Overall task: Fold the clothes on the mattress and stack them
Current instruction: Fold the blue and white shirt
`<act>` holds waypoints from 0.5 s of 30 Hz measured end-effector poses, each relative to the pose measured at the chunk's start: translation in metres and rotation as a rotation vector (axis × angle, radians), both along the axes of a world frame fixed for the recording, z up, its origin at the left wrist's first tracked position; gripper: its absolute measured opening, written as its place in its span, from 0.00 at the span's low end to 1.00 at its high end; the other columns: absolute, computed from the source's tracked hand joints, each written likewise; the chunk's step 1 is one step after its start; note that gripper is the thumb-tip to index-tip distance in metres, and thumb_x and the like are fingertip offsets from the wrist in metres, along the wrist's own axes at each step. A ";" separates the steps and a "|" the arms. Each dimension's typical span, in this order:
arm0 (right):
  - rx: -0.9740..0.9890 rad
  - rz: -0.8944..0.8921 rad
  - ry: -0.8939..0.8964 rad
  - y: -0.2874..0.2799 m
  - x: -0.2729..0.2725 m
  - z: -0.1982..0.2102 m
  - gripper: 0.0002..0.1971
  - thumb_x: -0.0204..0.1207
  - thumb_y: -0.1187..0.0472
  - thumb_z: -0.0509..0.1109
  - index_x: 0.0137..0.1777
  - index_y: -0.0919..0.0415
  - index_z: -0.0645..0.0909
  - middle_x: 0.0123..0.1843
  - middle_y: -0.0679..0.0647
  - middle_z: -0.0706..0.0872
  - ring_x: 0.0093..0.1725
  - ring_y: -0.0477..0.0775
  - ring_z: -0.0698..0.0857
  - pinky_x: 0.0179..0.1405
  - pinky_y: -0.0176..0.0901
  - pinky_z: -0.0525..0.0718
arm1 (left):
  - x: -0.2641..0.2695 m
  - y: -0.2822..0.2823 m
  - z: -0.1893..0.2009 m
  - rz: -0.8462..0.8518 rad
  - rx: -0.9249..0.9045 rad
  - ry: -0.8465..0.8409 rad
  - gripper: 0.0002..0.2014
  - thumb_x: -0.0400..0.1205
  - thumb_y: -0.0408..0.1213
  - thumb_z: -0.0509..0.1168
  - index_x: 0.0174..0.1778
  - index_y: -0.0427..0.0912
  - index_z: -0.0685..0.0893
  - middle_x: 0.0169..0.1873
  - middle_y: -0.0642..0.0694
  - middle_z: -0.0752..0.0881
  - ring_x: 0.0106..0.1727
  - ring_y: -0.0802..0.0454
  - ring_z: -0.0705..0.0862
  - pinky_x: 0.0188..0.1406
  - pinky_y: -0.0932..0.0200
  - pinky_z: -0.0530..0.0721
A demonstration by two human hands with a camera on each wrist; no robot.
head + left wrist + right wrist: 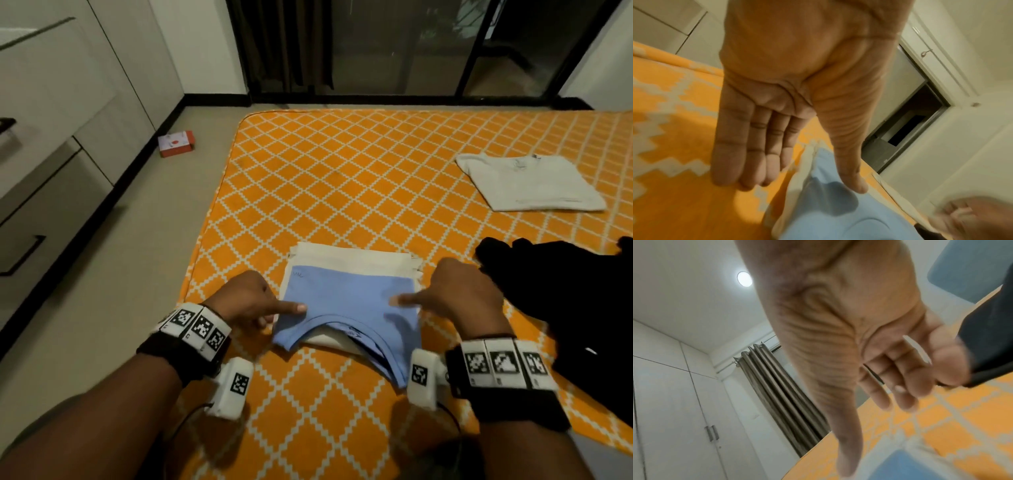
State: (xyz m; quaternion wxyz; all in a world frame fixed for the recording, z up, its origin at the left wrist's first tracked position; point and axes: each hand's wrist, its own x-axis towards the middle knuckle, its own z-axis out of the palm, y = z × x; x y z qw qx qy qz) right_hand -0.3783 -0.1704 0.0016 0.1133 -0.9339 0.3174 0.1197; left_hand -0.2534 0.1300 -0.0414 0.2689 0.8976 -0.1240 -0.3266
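One stack built, two garments left.
Your left hand (245,301) and right hand (459,294) hold nothing, fingers straight, thumbs resting on the folded blue shirt (349,308) atop the cream pile (346,257) near you on the mattress (342,178); the black garment (561,294) beside it lies unfolded, and the white shirt (527,181) beyond sits folded but unstacked.

A home bedroom is shown. A mattress (359,178) in an orange lattice cover is laid on the floor beneath the fingers (291,307), with white built-in wardrobes (68,102) left of them and curtained glass sliding doors (394,48) beyond them.
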 end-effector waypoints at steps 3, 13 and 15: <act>0.064 0.096 -0.332 0.006 0.036 -0.001 0.32 0.61 0.31 0.86 0.52 0.52 0.81 0.44 0.49 0.82 0.50 0.59 0.85 0.36 0.50 0.80 | -0.008 -0.008 0.006 -0.063 0.185 -0.359 0.41 0.58 0.82 0.73 0.38 0.43 0.80 0.30 0.48 0.83 0.32 0.47 0.82 0.28 0.54 0.76; 0.169 0.369 -0.146 0.017 0.086 -0.064 0.49 0.59 0.27 0.84 0.80 0.44 0.75 0.74 0.50 0.81 0.74 0.61 0.79 0.65 0.61 0.71 | -0.006 -0.024 -0.026 0.008 -0.010 -0.094 0.34 0.69 0.65 0.81 0.29 0.46 0.65 0.25 0.48 0.68 0.25 0.52 0.67 0.24 0.58 0.60; 0.164 0.376 -0.114 0.017 0.096 -0.059 0.47 0.56 0.27 0.85 0.74 0.46 0.79 0.68 0.49 0.85 0.69 0.61 0.82 0.63 0.61 0.72 | -0.004 -0.029 -0.027 0.087 -0.049 -0.039 0.33 0.67 0.60 0.85 0.29 0.47 0.66 0.26 0.48 0.69 0.26 0.52 0.69 0.24 0.58 0.62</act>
